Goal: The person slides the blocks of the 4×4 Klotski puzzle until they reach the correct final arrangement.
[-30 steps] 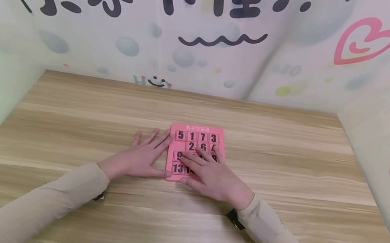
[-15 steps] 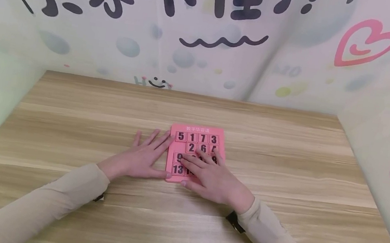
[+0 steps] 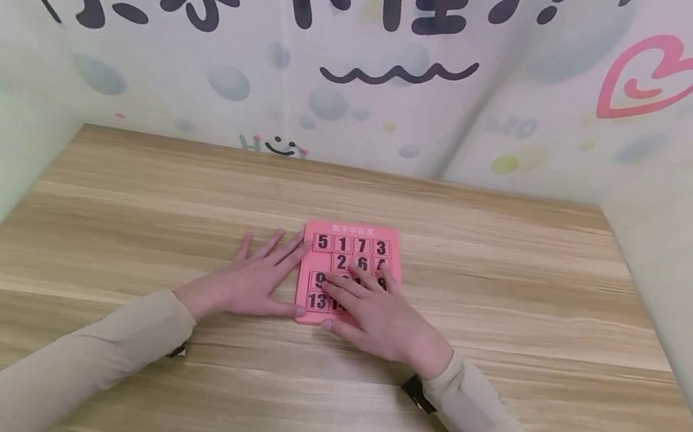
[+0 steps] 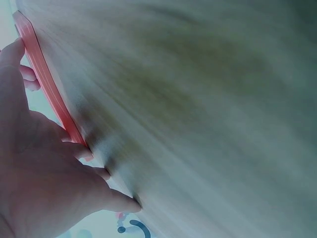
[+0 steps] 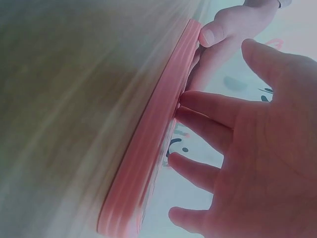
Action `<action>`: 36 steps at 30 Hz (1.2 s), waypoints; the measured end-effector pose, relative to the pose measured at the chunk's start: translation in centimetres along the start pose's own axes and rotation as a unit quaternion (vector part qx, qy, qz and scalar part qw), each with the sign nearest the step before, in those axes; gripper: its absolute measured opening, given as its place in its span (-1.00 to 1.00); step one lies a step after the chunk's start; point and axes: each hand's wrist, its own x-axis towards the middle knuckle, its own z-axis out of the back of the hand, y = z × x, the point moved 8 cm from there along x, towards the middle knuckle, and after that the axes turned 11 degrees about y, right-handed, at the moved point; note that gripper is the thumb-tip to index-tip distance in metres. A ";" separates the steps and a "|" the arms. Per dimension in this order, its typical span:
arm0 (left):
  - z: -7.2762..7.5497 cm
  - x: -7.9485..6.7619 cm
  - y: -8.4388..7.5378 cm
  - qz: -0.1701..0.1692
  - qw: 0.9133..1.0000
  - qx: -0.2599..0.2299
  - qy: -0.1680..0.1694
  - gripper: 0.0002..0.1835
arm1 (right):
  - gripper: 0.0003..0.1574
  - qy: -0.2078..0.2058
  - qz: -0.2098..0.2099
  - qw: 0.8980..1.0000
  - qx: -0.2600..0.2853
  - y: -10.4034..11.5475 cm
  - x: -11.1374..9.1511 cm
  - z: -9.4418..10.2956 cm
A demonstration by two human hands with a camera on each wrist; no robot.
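A pink number sliding puzzle [image 3: 320, 260] lies flat on the wooden table, with black numbers on its tiles. Row one reads 5, 1, 7, 3; the second row has a gap at its left end. Spread fingers of my left hand [image 3: 252, 282] rest against the board's left edge, its thumb at the near left corner. Over the lower right tiles lies my right hand [image 3: 384, 322], fingers straight, hiding several numbers. In the right wrist view two fingertips of the right hand [image 5: 267, 144] touch the top of the puzzle [image 5: 148, 134], and its thumb is raised clear.
Around the puzzle spreads the wood-grain table [image 3: 478, 262]. A white wall [image 3: 359, 123] with black characters and bubble prints rises at its back edge, and light side panels stand left and right. A dark wrist device [image 3: 418, 393] shows under the right sleeve.
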 end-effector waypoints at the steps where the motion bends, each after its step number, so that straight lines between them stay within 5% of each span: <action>1: 0.0 0.0 0.0 0.000 1.000 0.000 0.000 0.13 | -0.23 0.000 0.000 1.000 0.000 0.0 0.0 0.0; 36: 0.1 -0.1 -0.1 0.000 1.000 0.001 0.002 0.13 | -0.25 0.005 -0.031 0.999 0.017 -1.3 1.6 2.0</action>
